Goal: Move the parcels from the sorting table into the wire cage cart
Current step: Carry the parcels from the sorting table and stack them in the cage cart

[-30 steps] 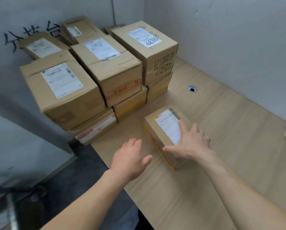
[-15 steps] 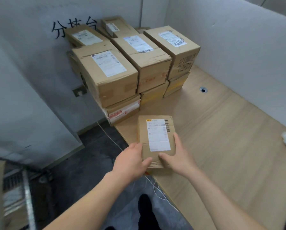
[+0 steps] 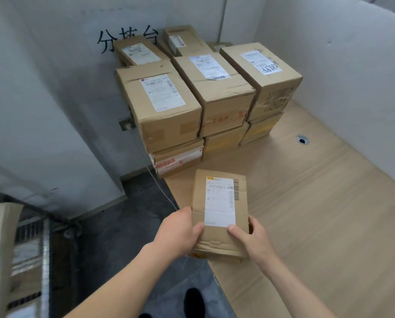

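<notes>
While held, creased parcel, end seemingly crushed

We had the small parcel, label up, gripped at the table edge; bigger parcels sat stacked in the corner.

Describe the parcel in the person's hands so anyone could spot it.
Find the sorting table with stacked boxes in its far corner. At its near edge is a small parcel. It alone is off the stack, held by left hand and right hand.
</notes>
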Demonstrator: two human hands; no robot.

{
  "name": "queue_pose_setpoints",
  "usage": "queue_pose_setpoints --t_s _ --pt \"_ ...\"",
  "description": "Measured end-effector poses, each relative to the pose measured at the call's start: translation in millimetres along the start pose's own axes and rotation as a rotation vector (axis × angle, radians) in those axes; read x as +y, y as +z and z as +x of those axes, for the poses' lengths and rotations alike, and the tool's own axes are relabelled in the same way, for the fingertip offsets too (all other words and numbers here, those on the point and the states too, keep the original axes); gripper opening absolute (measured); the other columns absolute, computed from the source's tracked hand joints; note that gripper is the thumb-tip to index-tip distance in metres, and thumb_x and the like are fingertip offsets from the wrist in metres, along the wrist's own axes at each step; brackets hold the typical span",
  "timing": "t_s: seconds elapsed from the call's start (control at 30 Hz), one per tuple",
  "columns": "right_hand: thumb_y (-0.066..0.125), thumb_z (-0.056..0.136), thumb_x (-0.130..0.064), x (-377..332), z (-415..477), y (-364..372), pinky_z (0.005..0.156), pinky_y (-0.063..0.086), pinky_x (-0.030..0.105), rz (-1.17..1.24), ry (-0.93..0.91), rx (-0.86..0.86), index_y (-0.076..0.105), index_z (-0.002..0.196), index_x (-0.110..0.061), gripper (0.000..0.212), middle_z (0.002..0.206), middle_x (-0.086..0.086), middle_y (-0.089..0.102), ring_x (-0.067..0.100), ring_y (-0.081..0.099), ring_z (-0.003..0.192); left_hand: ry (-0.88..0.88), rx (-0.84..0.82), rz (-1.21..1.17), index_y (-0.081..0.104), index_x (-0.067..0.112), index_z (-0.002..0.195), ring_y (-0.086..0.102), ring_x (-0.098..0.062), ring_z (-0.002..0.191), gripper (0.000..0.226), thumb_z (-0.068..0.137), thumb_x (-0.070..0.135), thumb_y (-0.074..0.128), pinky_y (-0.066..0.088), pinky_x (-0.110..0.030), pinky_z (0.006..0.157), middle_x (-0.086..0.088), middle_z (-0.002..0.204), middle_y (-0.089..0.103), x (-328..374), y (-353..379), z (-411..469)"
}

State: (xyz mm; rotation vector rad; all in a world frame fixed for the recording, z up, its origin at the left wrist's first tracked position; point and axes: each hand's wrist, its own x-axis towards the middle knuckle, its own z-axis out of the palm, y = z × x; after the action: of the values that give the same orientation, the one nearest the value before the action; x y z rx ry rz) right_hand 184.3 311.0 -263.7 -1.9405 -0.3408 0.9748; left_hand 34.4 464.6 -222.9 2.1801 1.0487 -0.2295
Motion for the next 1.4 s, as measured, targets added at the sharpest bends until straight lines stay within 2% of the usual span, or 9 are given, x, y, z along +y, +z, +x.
queue_pose_setpoints --t_s 0.17,0.27,0.37,0.6,0.7,0.8,0.97,1.2,1.4 --pt "0.076 0.07 -0.042 3 6 -4 0.09 0.055 0.032 0.06 -0.046 -0.109 0.065 0.123 -0.025 0.057 0.11 -0.013 0.075 0.008 0.07 0.104 -0.08 0.031 -0.019 0.053 0.016 0.116 0.059 -0.023 0.1 0.031 0.1 0.042 0.05 0.046 -0.033 0.08 -0.003 0.114 0.064 1 5 -2" --pt "0.08 0.063 -0.049 4 8 -4 0.1 0.053 0.041 0.141 -0.039 -0.175 0.058 0.136 -0.025 0.08 0.121 -0.006 0.073 0.016 0.067 0.115 -0.146 0.056 -0.055 0.053 0.015 0.112 0.06 -0.024 0.098 0.032 0.1 0.044 0.051 0.05 -0.037 0.084 -0.003 0.11 0.065 -3 5 -11" --pt "0.081 0.057 -0.046 2 7 3 0.091 0.055 0.035 0.225 -0.037 -0.25 0.049 0.141 -0.027 0.092 0.122 -0.004 0.072 0.017 0.069 0.112 -0.196 0.088 -0.092 0.053 0.016 0.106 0.059 -0.022 0.094 0.03 0.099 0.045 0.052 0.05 -0.036 0.08 -0.002 0.106 0.064 -12 5 -25" --pt "0.08 0.049 -0.044 -13 -25 43 0.07 0.056 0.024 0.192 -0.091 -0.339 0.05 0.134 -0.025 0.092 0.102 -0.01 0.077 0.011 0.074 0.091 -0.234 0.192 -0.176 0.055 0.022 0.105 0.059 -0.014 0.087 0.024 0.098 0.045 0.054 0.047 -0.03 0.071 0.007 0.101 0.064 -50 -11 -75" --pt "0.081 0.05 -0.045 -18 -48 67 0.074 0.057 0.024 0.158 -0.118 -0.355 0.05 0.135 -0.025 0.093 0.104 -0.012 0.077 0.01 0.073 0.096 -0.246 0.236 -0.185 0.054 0.024 0.1 0.059 -0.014 0.084 0.023 0.097 0.047 0.053 0.046 -0.03 0.07 0.009 0.094 0.063 -75 -23 -105" --pt "0.082 0.051 -0.047 -28 -70 96 0.085 0.058 0.032 0.128 -0.149 -0.378 0.052 0.134 -0.027 0.091 0.114 -0.006 0.075 0.016 0.071 0.106 -0.252 0.297 -0.175 0.053 0.023 0.094 0.056 -0.014 0.078 0.025 0.096 0.049 0.053 0.042 -0.031 0.066 0.01 0.087 0.061 -102 -37 -139" --pt "0.081 0.054 -0.053 -56 -110 153 0.094 0.058 0.044 0.02 -0.251 -0.461 0.046 0.14 -0.032 0.095 0.121 -0.003 0.07 0.018 0.068 0.111 -0.276 0.415 -0.217 0.06 0.023 0.11 0.061 -0.018 0.095 0.033 0.096 0.052 0.053 0.05 -0.037 0.086 0.009 0.101 0.067 -153 -65 -202" --pt "0.076 0.079 -0.048 -98 -165 235 0.094 0.056 0.034 -0.119 -0.435 -0.589 0.039 0.143 -0.036 0.074 0.125 -0.012 0.062 0.012 0.062 0.115 -0.312 0.597 -0.262 0.059 0.024 0.125 0.063 -0.018 0.105 0.035 0.097 0.045 0.056 0.053 -0.04 0.092 0.007 0.117 0.068 -211 -103 -282" --pt "0.076 0.063 -0.059 -126 -200 287 0.081 0.058 0.026 -0.108 -0.474 -0.717 0.038 0.139 -0.04 0.087 0.128 -0.01 0.061 0.011 0.063 0.114 -0.335 0.742 -0.31 0.059 0.024 0.123 0.063 -0.017 0.1 0.026 0.1 0.034 0.055 0.053 -0.038 0.09 0.007 0.113 0.068 -240 -130 -327"
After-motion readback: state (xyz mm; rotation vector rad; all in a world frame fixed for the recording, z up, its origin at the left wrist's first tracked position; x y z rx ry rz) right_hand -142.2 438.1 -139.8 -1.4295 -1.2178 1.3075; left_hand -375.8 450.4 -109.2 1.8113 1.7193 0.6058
